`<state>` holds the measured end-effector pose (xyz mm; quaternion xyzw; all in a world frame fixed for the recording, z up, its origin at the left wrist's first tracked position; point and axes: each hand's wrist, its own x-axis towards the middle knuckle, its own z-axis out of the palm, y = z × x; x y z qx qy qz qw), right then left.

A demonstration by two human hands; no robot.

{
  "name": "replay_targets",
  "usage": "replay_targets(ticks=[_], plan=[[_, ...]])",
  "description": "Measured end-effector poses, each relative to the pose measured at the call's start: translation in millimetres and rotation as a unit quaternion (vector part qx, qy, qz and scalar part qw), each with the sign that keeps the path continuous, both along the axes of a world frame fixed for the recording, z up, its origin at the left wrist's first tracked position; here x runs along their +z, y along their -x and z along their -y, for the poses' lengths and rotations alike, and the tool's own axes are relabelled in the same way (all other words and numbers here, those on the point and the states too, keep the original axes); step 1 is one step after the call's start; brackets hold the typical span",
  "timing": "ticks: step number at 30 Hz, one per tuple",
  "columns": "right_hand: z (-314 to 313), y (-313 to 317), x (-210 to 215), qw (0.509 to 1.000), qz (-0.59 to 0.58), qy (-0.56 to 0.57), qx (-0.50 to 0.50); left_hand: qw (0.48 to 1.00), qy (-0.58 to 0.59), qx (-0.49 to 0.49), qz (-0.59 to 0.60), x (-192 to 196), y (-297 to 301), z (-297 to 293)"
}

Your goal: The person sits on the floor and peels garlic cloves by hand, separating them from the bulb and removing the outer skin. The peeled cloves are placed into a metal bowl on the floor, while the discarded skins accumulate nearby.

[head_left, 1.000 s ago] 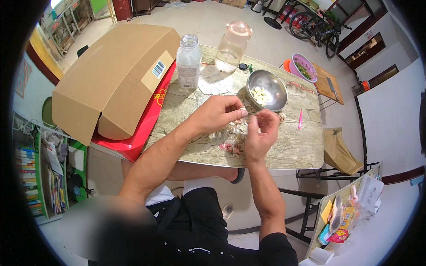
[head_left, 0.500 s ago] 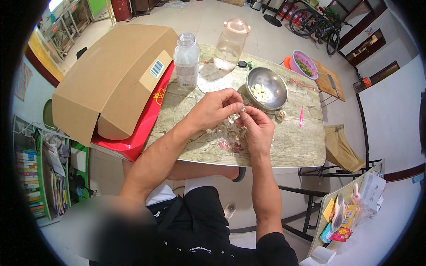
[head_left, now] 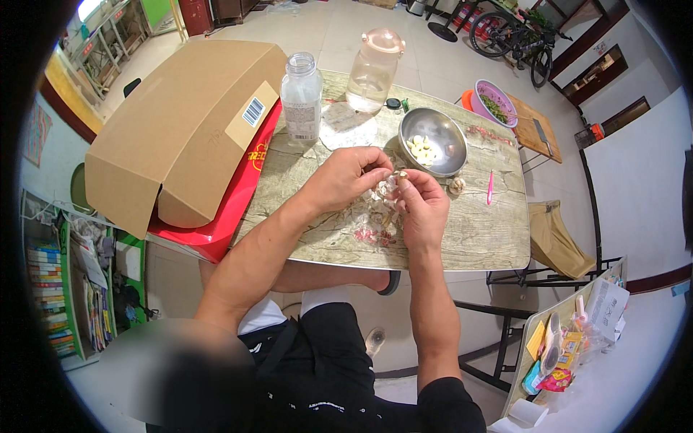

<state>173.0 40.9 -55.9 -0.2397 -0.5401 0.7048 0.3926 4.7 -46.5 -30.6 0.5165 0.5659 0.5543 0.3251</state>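
Note:
Over the middle of the wood-patterned table [head_left: 476, 234], my left hand [head_left: 350, 178] and my right hand [head_left: 424, 208] meet with fingertips pinched around a small garlic clove [head_left: 401, 175]. Bits of its skin show at the left fingertips. Garlic skins [head_left: 375, 209] lie scattered on the tabletop beneath both hands. Just beyond, a steel bowl [head_left: 451, 141] holds several pale peeled garlic cloves [head_left: 422, 149]. A whole garlic bulb [head_left: 458, 186] rests to the right of my right hand, near the bowl. Further right lies a slim pink tool [head_left: 490, 187], its kind unclear.
A large cardboard box [head_left: 180, 123] on a red box [head_left: 216, 234] fills the left side. Beyond my hands stand an open clear jar [head_left: 301, 97] and a pink-lidded water jug [head_left: 374, 72]. A purple basin [head_left: 492, 97] with greens sits at the far right.
My right fingers have lifted slightly and turned, bringing the clove higher into view. My left hand has barely moved and stays pinched close beside it.

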Motion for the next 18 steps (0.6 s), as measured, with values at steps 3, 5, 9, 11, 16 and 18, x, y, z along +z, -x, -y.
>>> replay_targets(ticks=[3,5,9,11,16,18], plan=[[0.4,1.9,0.2,0.999,-0.028,-0.004,-0.032,0.992,-0.084,0.031,-0.090,-6.0,-1.9,-1.5],[1.2,3.4,-0.8,0.998,-0.022,-0.034,-0.037,0.986,-0.113,0.038,-0.115,-6.3,-3.2,-2.4],[3.7,6.0,-6.5,0.997,-0.003,-0.066,-0.041,0.985,-0.072,0.016,-0.155,-3.3,-2.5,-1.6],[4.8,4.7,-7.0,0.992,0.039,-0.114,-0.041,0.981,-0.055,0.010,-0.186,-4.0,-2.6,-1.3],[9.4,3.8,0.3,0.951,0.138,-0.264,-0.086,0.964,-0.021,0.023,-0.264,-8.6,-4.9,0.0],[12.4,4.3,6.2,0.937,0.159,-0.295,-0.096,0.957,-0.019,0.029,-0.287,-10.0,-5.8,0.2]])
